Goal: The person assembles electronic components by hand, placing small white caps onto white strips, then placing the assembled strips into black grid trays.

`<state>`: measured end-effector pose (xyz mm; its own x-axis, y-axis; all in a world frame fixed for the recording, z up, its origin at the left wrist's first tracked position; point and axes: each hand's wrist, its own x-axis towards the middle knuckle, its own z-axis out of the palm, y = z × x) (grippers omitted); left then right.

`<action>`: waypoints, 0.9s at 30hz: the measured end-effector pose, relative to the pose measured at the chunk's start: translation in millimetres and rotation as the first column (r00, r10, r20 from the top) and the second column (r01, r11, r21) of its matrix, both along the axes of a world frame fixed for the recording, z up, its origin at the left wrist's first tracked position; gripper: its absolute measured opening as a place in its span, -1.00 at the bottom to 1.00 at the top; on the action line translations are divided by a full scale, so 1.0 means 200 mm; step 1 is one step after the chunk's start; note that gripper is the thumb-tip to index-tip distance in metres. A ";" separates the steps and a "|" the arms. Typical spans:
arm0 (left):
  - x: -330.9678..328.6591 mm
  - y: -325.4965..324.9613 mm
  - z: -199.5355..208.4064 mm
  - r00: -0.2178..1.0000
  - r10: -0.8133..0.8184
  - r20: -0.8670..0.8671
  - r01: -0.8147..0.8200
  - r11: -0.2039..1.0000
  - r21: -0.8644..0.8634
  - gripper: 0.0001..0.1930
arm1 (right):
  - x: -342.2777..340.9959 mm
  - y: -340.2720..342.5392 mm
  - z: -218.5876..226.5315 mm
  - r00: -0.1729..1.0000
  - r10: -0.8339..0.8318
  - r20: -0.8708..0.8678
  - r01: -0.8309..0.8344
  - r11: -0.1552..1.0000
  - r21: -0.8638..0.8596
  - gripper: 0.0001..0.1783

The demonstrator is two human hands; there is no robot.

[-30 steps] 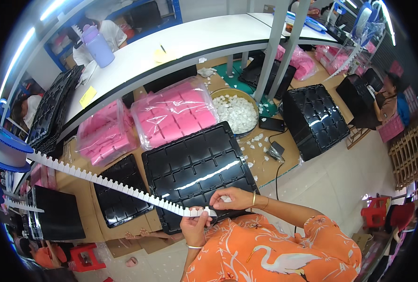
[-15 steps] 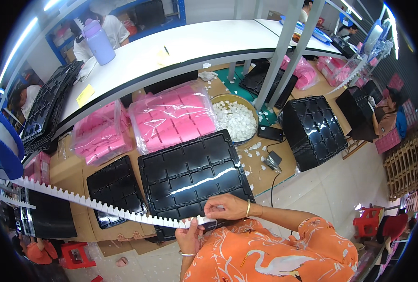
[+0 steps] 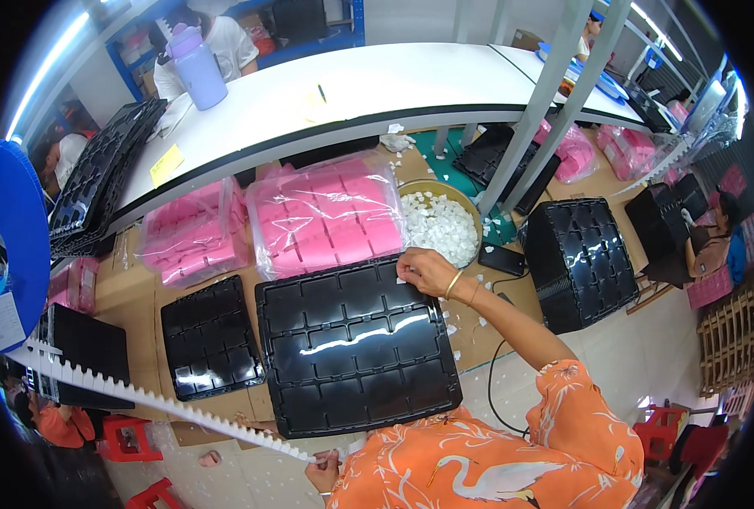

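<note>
A white toothed strip (image 3: 165,404) runs from the blue reel (image 3: 19,237) at the left down to my left hand (image 3: 324,469). That hand is closed on the strip near its end, low in front of my body and below the tray's near edge. My right hand (image 3: 428,273) is over the far right corner of a black compartment tray (image 3: 355,348), fingers pinched together and pointing left. What lies between those fingertips, if anything, is too small to make out. Just beyond this hand stands a round yellowish bowl (image 3: 477,216) full of small white pieces (image 3: 440,227).
Pink pieces in clear plastic bags (image 3: 330,212) lie behind the tray. A smaller black tray (image 3: 211,338) is at left, a tall stack of black trays (image 3: 582,263) at right. A phone (image 3: 502,260) lies by the bowl. A white shelf (image 3: 343,81) crosses above; grey posts (image 3: 555,102) rise at right.
My right hand has left the strip's end and moved away from me to the tray's far right corner. My left hand has dropped lower with the strip, off the tray's front edge.
</note>
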<state>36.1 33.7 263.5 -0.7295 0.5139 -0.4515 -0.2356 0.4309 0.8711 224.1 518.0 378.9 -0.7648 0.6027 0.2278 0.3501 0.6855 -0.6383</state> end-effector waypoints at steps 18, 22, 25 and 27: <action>-0.07 0.08 0.28 0.987 0.155 0.035 -0.159 0.971 0.177 -0.85 | -0.04 0.03 -0.03 0.999 0.045 0.022 -0.049 0.976 0.213 -0.94; -0.12 0.15 0.40 0.973 0.192 0.128 -0.222 0.930 0.292 -0.86 | -0.07 -0.24 0.10 0.984 0.178 -0.002 -0.177 0.976 -0.127 -0.89; -0.12 0.24 0.50 0.957 0.217 0.190 -0.271 0.902 0.336 -0.86 | -0.09 -0.57 0.14 0.917 0.336 -0.216 -0.396 0.690 -0.606 -0.78; -0.13 0.26 0.51 0.946 0.217 0.241 -0.294 0.888 0.354 -0.85 | -0.15 -0.79 0.06 0.821 0.379 -0.427 -0.567 0.462 -0.681 -0.82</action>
